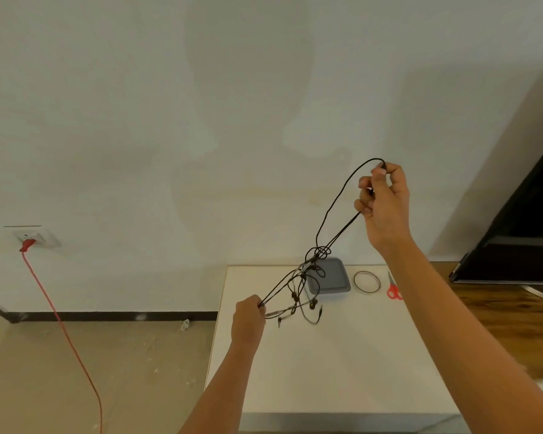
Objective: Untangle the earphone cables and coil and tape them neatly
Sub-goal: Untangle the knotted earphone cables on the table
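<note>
Earphone cables (pixel 318 254), thin black, knotted mid-span: stretched btwn hands over white rectangular table (pixel 326 371). Pinched by curled fingers of R hand (pixel 386 202) high, L hand (pixel 248 317) low.

Black earphone cables (pixel 333 227), knotted midway, stretch taut above the table, loose ends dangling.

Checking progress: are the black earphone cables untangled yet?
Tangled: the thin black earphone cables bunch in a knot between the left hand and right hand.
</note>
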Demonstrator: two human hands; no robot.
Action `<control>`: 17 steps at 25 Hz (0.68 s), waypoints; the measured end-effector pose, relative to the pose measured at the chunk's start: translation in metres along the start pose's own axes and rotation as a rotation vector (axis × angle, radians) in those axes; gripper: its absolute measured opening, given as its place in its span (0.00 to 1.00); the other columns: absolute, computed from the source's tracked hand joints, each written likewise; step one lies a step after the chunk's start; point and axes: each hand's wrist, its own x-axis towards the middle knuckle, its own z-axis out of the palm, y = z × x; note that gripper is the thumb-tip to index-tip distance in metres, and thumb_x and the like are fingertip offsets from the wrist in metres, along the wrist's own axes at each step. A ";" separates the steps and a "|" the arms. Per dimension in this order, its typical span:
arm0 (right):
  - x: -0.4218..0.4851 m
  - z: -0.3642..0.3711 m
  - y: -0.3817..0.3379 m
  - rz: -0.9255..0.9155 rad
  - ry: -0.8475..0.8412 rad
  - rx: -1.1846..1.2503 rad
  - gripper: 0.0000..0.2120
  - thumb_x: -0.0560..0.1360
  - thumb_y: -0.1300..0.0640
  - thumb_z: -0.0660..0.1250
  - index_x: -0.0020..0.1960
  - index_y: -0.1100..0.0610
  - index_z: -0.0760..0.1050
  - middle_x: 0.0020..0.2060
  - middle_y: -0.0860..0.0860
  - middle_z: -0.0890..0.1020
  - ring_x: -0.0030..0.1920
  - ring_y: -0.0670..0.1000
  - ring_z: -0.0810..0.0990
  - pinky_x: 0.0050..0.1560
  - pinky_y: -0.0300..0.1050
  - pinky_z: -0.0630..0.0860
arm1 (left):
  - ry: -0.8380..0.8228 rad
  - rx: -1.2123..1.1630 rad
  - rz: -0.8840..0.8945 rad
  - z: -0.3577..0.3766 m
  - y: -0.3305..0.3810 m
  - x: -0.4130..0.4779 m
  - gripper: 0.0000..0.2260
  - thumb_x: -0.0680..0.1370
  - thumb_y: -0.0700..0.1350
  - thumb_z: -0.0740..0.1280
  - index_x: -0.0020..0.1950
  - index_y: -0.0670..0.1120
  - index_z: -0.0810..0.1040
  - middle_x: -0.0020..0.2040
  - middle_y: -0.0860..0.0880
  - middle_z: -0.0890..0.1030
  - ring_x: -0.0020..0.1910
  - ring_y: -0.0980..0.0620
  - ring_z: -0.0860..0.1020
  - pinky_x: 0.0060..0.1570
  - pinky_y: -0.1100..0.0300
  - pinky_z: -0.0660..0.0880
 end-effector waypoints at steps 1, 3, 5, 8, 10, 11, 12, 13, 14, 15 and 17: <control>-0.002 0.001 0.002 0.019 -0.026 -0.011 0.07 0.81 0.58 0.56 0.44 0.52 0.68 0.33 0.50 0.76 0.25 0.46 0.62 0.27 0.39 0.62 | -0.029 -0.008 -0.016 0.004 0.000 0.000 0.09 0.74 0.33 0.62 0.37 0.44 0.74 0.38 0.42 0.79 0.34 0.47 0.77 0.33 0.56 0.74; -0.008 0.003 0.011 0.099 -0.111 -0.099 0.07 0.81 0.61 0.56 0.45 0.55 0.69 0.35 0.51 0.79 0.26 0.46 0.65 0.29 0.40 0.63 | -0.119 -0.142 -0.089 0.007 0.007 -0.004 0.09 0.75 0.33 0.63 0.39 0.45 0.75 0.40 0.43 0.79 0.35 0.47 0.78 0.34 0.57 0.75; -0.017 0.003 0.024 0.172 -0.246 -0.245 0.05 0.80 0.62 0.57 0.48 0.58 0.70 0.37 0.53 0.80 0.28 0.47 0.67 0.32 0.42 0.66 | -0.241 -0.192 -0.179 0.003 0.019 -0.010 0.07 0.74 0.36 0.68 0.50 0.44 0.77 0.47 0.42 0.80 0.40 0.48 0.78 0.37 0.56 0.77; -0.033 0.004 0.042 0.235 -0.462 -0.403 0.05 0.80 0.61 0.59 0.51 0.62 0.72 0.38 0.55 0.79 0.31 0.48 0.70 0.34 0.41 0.68 | -0.449 0.034 -0.099 -0.007 0.042 -0.012 0.36 0.69 0.46 0.77 0.73 0.46 0.64 0.66 0.42 0.73 0.64 0.46 0.73 0.54 0.54 0.74; -0.043 0.004 0.050 0.260 -0.587 -0.453 0.07 0.80 0.60 0.60 0.53 0.63 0.73 0.37 0.54 0.79 0.32 0.47 0.71 0.35 0.38 0.70 | -0.430 0.019 0.092 -0.015 0.071 -0.014 0.39 0.71 0.51 0.74 0.76 0.50 0.58 0.72 0.46 0.68 0.70 0.46 0.67 0.66 0.53 0.67; -0.047 0.004 0.051 0.264 -0.635 -0.464 0.07 0.80 0.59 0.60 0.53 0.62 0.73 0.37 0.53 0.78 0.33 0.47 0.72 0.36 0.37 0.71 | -0.397 0.002 0.201 -0.018 0.085 -0.014 0.33 0.74 0.51 0.71 0.75 0.51 0.61 0.68 0.48 0.71 0.67 0.49 0.70 0.65 0.56 0.68; -0.050 0.004 0.051 0.258 -0.663 -0.466 0.08 0.80 0.58 0.60 0.54 0.61 0.74 0.36 0.51 0.78 0.34 0.47 0.72 0.36 0.36 0.72 | -0.370 0.023 0.306 -0.020 0.098 -0.015 0.23 0.77 0.49 0.68 0.71 0.50 0.68 0.61 0.49 0.76 0.59 0.52 0.75 0.59 0.61 0.69; -0.050 0.002 0.051 0.241 -0.664 -0.458 0.08 0.80 0.58 0.60 0.54 0.61 0.74 0.35 0.50 0.77 0.35 0.47 0.72 0.37 0.37 0.72 | -0.344 0.026 0.370 -0.024 0.107 -0.017 0.13 0.79 0.46 0.64 0.64 0.46 0.75 0.53 0.49 0.79 0.49 0.56 0.77 0.52 0.66 0.70; -0.049 -0.001 0.050 0.197 -0.630 -0.474 0.08 0.80 0.58 0.60 0.54 0.61 0.74 0.35 0.47 0.78 0.35 0.47 0.72 0.37 0.37 0.72 | -0.336 -0.038 0.389 -0.026 0.112 -0.018 0.09 0.81 0.42 0.60 0.55 0.42 0.79 0.47 0.48 0.80 0.42 0.59 0.77 0.48 0.69 0.71; -0.046 -0.008 0.048 0.120 -0.567 -0.536 0.07 0.80 0.58 0.61 0.53 0.60 0.75 0.36 0.46 0.80 0.35 0.46 0.74 0.38 0.36 0.72 | -0.333 -0.138 0.365 -0.029 0.112 -0.018 0.10 0.82 0.40 0.58 0.48 0.41 0.79 0.44 0.46 0.81 0.39 0.59 0.78 0.46 0.67 0.74; -0.037 -0.030 0.050 -0.043 -0.430 -0.770 0.05 0.78 0.58 0.63 0.50 0.55 0.77 0.38 0.48 0.82 0.35 0.44 0.75 0.37 0.34 0.71 | -0.300 -0.373 0.245 -0.043 0.108 -0.020 0.12 0.82 0.39 0.56 0.44 0.41 0.77 0.38 0.44 0.82 0.39 0.51 0.82 0.45 0.59 0.80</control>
